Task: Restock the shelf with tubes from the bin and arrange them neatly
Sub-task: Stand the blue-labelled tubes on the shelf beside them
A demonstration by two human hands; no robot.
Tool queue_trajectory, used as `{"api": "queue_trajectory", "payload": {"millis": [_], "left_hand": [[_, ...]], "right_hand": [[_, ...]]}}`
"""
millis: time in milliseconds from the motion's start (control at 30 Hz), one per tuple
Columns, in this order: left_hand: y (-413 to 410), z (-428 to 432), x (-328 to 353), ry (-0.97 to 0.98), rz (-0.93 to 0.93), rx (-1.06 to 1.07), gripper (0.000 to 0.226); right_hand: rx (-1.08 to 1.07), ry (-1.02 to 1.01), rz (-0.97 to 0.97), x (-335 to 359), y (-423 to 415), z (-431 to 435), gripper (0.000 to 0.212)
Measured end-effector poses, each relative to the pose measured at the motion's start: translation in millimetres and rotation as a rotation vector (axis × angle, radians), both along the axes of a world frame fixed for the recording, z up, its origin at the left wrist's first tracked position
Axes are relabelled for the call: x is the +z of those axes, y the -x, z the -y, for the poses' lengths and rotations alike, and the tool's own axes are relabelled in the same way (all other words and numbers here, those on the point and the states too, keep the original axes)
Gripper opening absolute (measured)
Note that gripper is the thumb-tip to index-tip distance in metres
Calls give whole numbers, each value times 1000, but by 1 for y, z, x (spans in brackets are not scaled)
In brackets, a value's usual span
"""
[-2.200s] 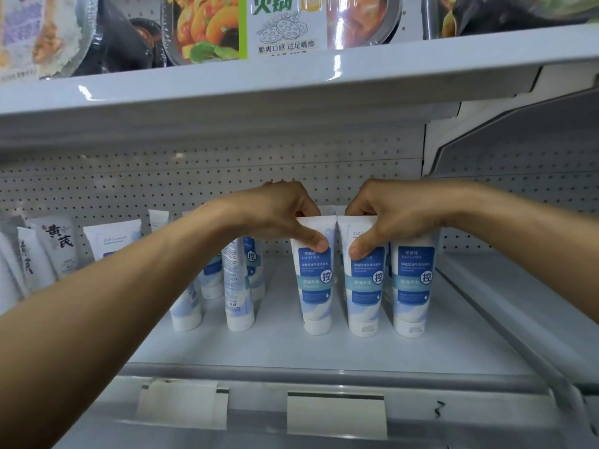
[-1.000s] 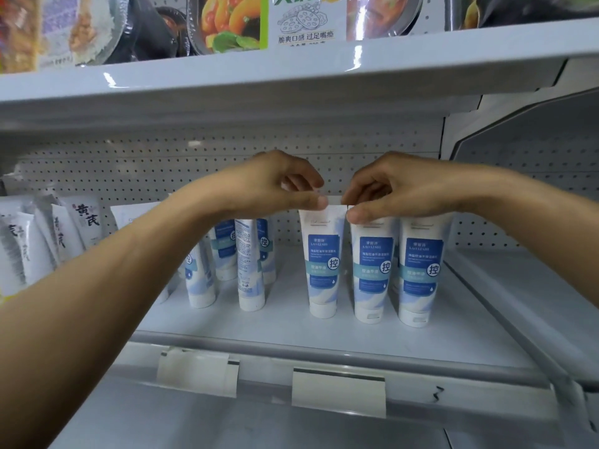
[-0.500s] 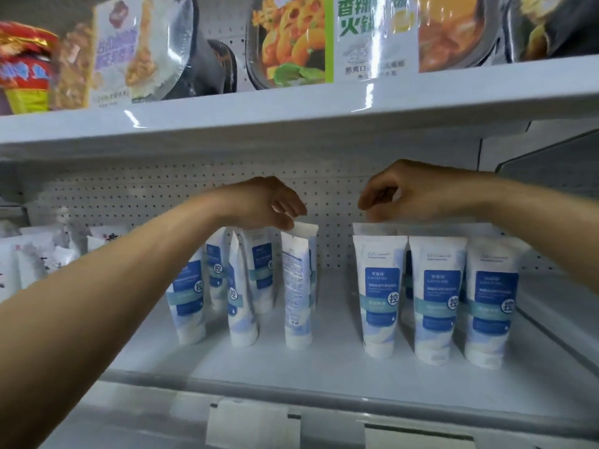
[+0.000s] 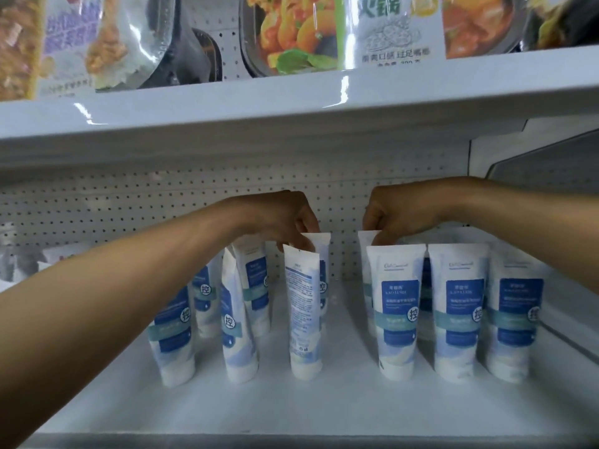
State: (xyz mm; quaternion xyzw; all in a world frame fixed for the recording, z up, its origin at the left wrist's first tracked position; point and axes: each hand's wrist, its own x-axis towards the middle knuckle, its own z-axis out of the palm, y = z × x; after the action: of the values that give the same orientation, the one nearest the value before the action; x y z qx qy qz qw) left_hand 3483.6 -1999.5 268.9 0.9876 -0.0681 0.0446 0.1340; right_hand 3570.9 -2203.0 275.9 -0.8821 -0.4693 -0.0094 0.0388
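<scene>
Nearest, the shelf carries a front row of upright tubes: three on the right with labels out, two leaning on the left, and between them a turned tube showing its back label. The left hand curls its fingers down and pinches that turned tube's crimp. The right hand pinches the top of a rear tube behind the right trio. Beyond is pegboard, then food packs on the upper shelf.
</scene>
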Motion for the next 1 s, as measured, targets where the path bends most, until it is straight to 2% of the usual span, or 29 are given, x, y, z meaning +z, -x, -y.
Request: {"api": "queue_trajectory", "payload": {"millis": [267, 1000], "left_hand": [[-15, 9, -1, 92, -30, -41, 23], [-23, 22, -3, 130, -58, -29, 27]], "right_hand": [[16, -51, -61, -1, 1, 2, 13], [13, -17, -55, -2, 2, 1, 18]]}}
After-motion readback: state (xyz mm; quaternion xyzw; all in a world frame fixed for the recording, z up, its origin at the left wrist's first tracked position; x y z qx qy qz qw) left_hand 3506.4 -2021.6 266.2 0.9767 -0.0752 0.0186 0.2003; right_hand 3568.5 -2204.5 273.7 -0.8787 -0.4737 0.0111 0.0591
